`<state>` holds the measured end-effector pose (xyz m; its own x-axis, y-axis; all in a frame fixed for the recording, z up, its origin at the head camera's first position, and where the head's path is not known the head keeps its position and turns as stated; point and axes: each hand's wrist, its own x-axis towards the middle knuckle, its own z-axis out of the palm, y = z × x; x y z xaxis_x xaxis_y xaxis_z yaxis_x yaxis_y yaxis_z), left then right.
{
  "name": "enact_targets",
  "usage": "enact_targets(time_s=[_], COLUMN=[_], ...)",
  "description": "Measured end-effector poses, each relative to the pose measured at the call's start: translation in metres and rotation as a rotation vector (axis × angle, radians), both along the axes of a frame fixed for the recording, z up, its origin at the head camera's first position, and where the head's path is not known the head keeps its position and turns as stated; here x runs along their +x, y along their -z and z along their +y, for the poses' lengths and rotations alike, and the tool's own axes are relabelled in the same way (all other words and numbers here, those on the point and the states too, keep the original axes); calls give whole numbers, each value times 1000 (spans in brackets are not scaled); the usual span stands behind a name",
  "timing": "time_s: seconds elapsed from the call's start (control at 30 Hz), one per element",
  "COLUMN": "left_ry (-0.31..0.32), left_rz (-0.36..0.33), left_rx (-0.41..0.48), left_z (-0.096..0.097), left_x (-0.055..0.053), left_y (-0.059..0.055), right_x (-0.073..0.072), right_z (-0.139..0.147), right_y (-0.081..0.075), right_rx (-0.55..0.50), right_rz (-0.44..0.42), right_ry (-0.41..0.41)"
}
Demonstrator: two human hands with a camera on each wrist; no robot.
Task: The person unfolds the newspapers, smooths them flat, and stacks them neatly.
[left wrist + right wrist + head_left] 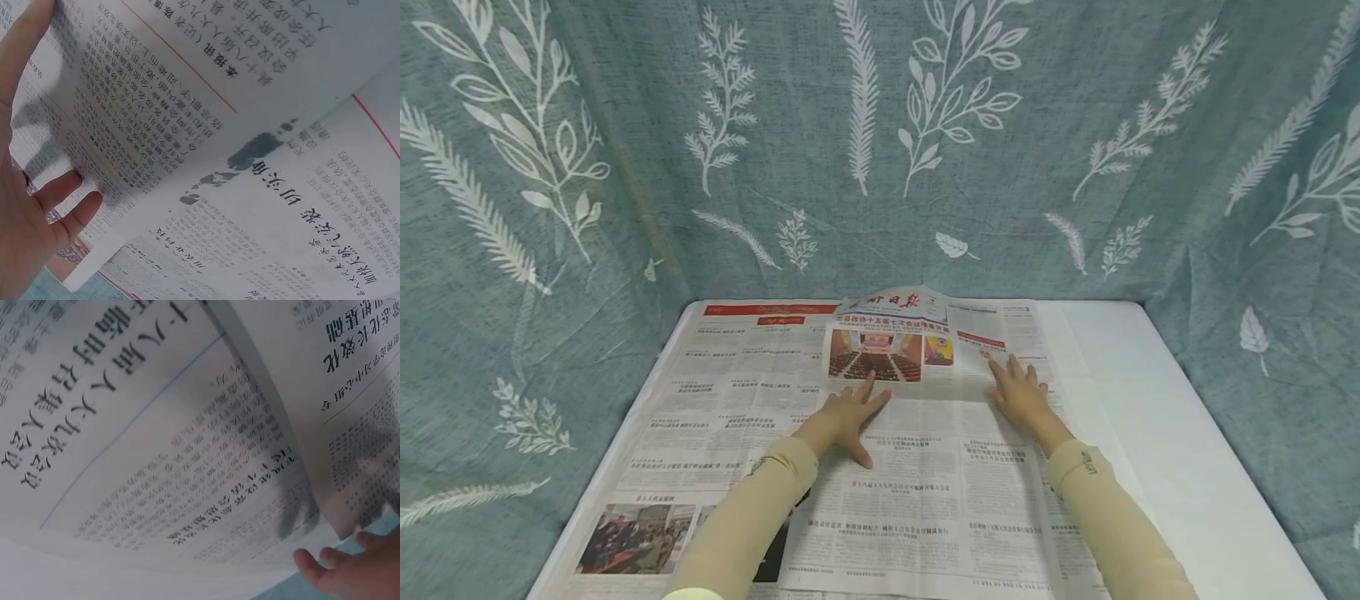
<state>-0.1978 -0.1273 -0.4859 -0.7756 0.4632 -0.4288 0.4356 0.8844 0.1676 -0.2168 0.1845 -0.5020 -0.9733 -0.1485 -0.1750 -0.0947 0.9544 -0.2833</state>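
A newspaper sheet (887, 508) with red and blue headline print and a photo of a large hall lies before me. Its far end curves upward near the back edge. On its left part, just below the hall photo, my left hand (847, 418) has its fingers spread, thumb toward me. My right hand (1024, 398) is at the sheet's right edge, fingers extended toward the back. In the left wrist view the left hand (37, 231) shows spread fingers over printed columns. The right wrist view has the right hand's fingertips (306, 559) beside a paper edge.
Under the sheet, another newspaper (722, 358) spreads leftward, with a colour photo at its near left. A white tabletop (1165, 450) shows on the right. Green-blue cloth (880, 217) with white leaf prints hangs behind and along both sides.
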Motion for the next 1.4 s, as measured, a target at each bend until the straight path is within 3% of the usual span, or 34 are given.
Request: enact_targets(time_s=[0.17, 0.2, 0.3, 0.4, 0.43, 0.53, 0.63, 0.67, 0.83, 0.93, 1.03, 1.13, 1.17, 1.27, 1.4], left_ry=[2, 18, 32, 46, 32, 18, -18, -30, -65, -68, -105, -138, -139, -96, 2], left_rz=[-24, -3, 19, 51, 34, 24, -15, -27, -60, -65, -62, -55, -53, -64, -78], left_rx=[3, 20, -10, -52, -78, -67, -39, -37, -49, -55, -17, 53, 78, 117, 103], left_z=[3, 1, 2, 4, 7, 10, 13, 13, 14, 13, 15, 23, 27, 44, 68], left_x=[-2, -5, -5, 0, 5, 13, 19, 20, 20, 17, 16, 14, 13, 11, 11], left_y=[6, 16, 20, 19, 10, 6, 3, 2, 2, 5, 4, 1, -1, -3, -3], right_x=[0, 0, 1, 3, 5, 8, 6, 2, -30, -39, -32, -17, -9, 4, 7], right_z=[1, 1, 3, 5, 6, 9, 15, 20, 53, 68, 64, 51, 42, 32, 29], right_y=[5, 5, 3, -3, -6, -14, -9, -2, 65, 87, 76, 51, 34, 15, 9], right_rx=[-12, -25, -93, -211, -239, -317, -359, -377, -415, -391, -346, -330, -304, -277, -275], right_rz=[-84, -83, -83, -112, -128, -171, -211, -227, -245, -255, -242, -213, -228, -200, -208], right_ry=[72, 104, 222, 338, 366, 430, 457, 461, 432, 400, 372, 367, 391, 389, 382])
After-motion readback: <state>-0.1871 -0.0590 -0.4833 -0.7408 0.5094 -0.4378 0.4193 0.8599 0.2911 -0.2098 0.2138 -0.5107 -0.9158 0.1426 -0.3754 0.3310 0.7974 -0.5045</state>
